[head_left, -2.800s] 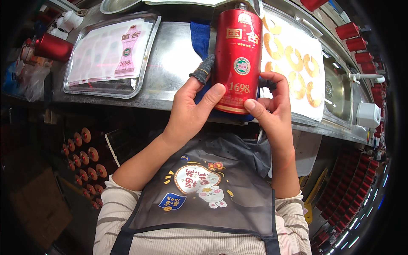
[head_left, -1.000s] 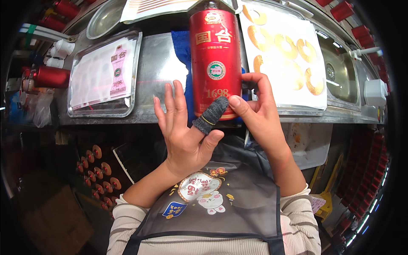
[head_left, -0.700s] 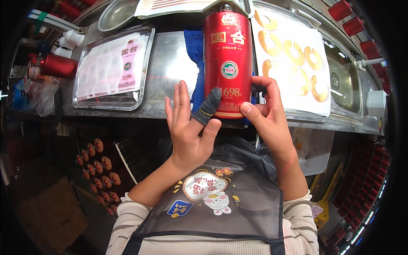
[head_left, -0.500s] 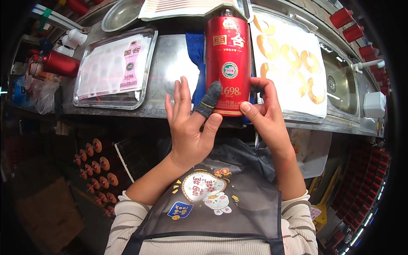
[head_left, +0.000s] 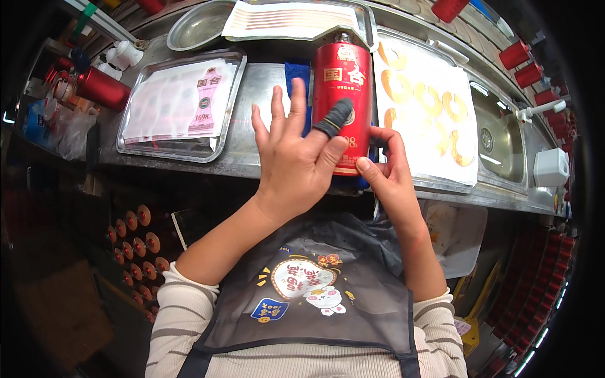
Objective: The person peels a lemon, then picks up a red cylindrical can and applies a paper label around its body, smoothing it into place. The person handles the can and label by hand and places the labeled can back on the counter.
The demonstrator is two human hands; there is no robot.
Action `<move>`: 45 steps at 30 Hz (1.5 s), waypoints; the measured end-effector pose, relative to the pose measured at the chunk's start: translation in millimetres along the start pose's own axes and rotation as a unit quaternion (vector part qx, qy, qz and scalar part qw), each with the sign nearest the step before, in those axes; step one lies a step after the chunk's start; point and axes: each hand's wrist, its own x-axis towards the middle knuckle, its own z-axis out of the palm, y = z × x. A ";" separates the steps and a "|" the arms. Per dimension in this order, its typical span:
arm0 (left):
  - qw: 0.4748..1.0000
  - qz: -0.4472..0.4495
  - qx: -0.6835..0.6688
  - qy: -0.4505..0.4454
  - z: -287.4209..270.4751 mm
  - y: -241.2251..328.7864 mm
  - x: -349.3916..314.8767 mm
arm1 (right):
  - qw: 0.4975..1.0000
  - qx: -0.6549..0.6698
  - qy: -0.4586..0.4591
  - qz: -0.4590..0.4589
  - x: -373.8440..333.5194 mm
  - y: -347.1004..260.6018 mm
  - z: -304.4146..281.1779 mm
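Note:
A red bottle-shaped container [head_left: 342, 60] with gold print and a round emblem lies on the work counter in front of me. My right hand [head_left: 392, 173] grips its lower right end between thumb and fingers. My left hand [head_left: 290, 151] rests over its lower left side with the fingers spread. A dark grey finger cover [head_left: 334, 120] on the left index finger lies flat against the container's front, hiding much of the emblem. Blue cloth [head_left: 295, 70] shows beside and beneath the container.
On the left, a metal tray [head_left: 211, 154] holds printed pink sheets [head_left: 205, 104]. White paper with gold C-shaped pieces [head_left: 430, 101] lies to the right, before a sink [head_left: 507, 162] with a white tap [head_left: 542, 110]. A metal bowl [head_left: 195, 28] and a striped sheet [head_left: 283, 19] are at the back.
My left hand has slid up and right across the container, its covered index finger moving from the lower edge to the emblem. The right hand keeps its grip. The whole view has shifted slightly.

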 end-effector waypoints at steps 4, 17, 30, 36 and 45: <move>0.995 0.068 0.041 -0.053 -12.5 14.4 -5.8 | 0.999 -0.006 0.031 -0.028 -4.5 2.5 1.5; 0.989 -0.103 -0.104 -0.005 5.0 -9.5 -65.1 | 0.854 -0.431 0.034 -0.289 -45.8 2.7 13.0; 0.920 -0.159 -0.354 0.051 30.5 -6.0 -29.3 | 0.724 -0.569 -0.119 -0.370 -29.9 -27.8 -11.4; 0.917 -0.179 -0.356 0.001 29.6 -11.6 -29.2 | 0.624 -0.659 -0.220 -0.358 -14.3 -56.2 3.7; 0.902 -0.189 -0.384 0.060 26.2 -12.5 -35.8 | 0.600 -0.711 -0.199 -0.307 0.8 -64.8 23.5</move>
